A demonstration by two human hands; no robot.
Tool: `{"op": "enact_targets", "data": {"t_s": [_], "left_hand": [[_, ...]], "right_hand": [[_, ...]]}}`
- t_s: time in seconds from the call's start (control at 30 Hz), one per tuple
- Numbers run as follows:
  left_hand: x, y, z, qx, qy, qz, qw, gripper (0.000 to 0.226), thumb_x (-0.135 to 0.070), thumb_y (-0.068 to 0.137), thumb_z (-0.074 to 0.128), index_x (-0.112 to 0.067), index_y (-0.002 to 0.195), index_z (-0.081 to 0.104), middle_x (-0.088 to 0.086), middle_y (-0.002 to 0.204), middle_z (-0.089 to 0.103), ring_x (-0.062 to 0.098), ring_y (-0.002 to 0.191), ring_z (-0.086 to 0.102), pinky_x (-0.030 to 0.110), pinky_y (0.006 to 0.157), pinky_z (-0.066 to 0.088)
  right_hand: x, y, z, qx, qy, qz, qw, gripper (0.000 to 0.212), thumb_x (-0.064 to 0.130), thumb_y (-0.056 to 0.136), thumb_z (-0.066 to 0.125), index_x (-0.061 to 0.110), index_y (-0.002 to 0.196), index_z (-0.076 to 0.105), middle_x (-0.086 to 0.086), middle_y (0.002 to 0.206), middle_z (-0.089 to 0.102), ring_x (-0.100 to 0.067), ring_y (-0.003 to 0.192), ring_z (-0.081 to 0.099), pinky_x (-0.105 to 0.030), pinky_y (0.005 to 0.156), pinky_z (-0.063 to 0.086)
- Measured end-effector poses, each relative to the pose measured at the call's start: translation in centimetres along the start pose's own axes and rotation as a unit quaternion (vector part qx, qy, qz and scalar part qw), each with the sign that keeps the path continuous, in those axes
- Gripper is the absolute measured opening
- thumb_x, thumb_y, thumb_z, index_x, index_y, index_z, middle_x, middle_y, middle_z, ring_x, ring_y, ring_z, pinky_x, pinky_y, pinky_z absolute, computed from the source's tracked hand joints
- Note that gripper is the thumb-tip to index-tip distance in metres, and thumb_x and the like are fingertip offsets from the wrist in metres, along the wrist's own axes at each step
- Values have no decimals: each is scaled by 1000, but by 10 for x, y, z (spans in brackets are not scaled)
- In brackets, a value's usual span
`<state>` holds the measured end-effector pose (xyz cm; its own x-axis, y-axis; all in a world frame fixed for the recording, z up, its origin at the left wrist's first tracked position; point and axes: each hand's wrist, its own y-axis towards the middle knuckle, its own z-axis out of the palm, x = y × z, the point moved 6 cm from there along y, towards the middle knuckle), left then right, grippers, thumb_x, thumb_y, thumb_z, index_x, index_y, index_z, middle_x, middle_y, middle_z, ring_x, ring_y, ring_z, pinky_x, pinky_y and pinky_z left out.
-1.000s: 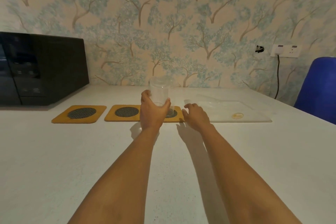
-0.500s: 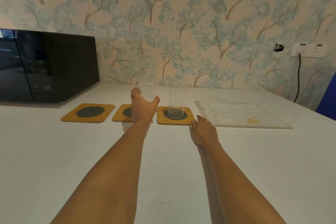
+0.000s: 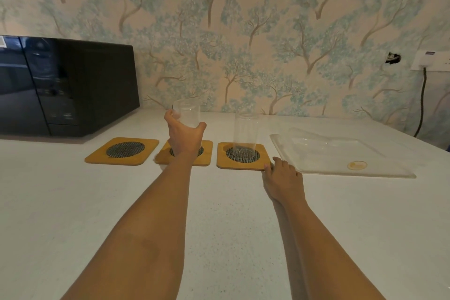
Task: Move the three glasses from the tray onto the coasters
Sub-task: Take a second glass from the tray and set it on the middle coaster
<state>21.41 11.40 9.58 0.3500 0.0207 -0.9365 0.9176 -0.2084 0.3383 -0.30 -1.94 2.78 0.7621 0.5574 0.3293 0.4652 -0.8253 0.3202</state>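
Three wooden coasters with dark mesh centres lie in a row on the white counter: a left coaster (image 3: 123, 151), a middle coaster (image 3: 207, 153) and a right coaster (image 3: 243, 156). A clear glass (image 3: 245, 134) stands upright on the right coaster. My left hand (image 3: 185, 136) grips a second clear glass (image 3: 187, 112) above the middle coaster and hides part of it. My right hand (image 3: 283, 178) rests on the counter, fingertips touching the right coaster's front corner. The clear tray (image 3: 341, 153) to the right holds no glass.
A black microwave (image 3: 60, 85) stands at the back left, close to the left coaster. A wall socket with a black cable (image 3: 422, 102) is at the far right. The papered wall runs right behind the counter.
My left hand has carried its glass leftward, off the right coaster's area to above the middle coaster. My right hand has drawn back from the coaster edge toward me. The camera view shifted left.
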Motion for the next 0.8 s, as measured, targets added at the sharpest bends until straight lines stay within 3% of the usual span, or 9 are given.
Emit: {"op": "enact_targets", "data": {"t_s": [0.17, 0.57, 0.8], "left_hand": [[4, 15, 2, -12, -3, -30, 999, 81, -19, 75, 75, -14, 140, 26, 8, 135, 48, 30, 125, 48, 50, 107, 40], [16, 32, 18, 41, -14, -34, 998, 85, -16, 85, 68, -11, 148, 10, 16, 151, 24, 34, 139, 25, 47, 115, 26], [21, 31, 23, 49, 21, -39, 998, 84, -12, 87, 66, -9, 148, 8, 17, 153, 20, 35, 140, 24, 46, 115, 25]], "right_hand": [[0, -1, 0, 2, -9, -2, 1000, 46, 36, 102, 26, 12, 136, 44, -9, 139, 51, -27, 127, 47, -39, 106, 34], [-1, -1, 1, 6, -24, -4, 1000, 46, 39, 101, 27, 14, 137, 43, -7, 140, 49, -25, 129, 45, -38, 107, 33], [-1, 0, 1, 6, -23, -4, 1000, 46, 39, 101, 29, 14, 137, 44, -7, 140, 49, -25, 129, 45, -39, 107, 33]]}}
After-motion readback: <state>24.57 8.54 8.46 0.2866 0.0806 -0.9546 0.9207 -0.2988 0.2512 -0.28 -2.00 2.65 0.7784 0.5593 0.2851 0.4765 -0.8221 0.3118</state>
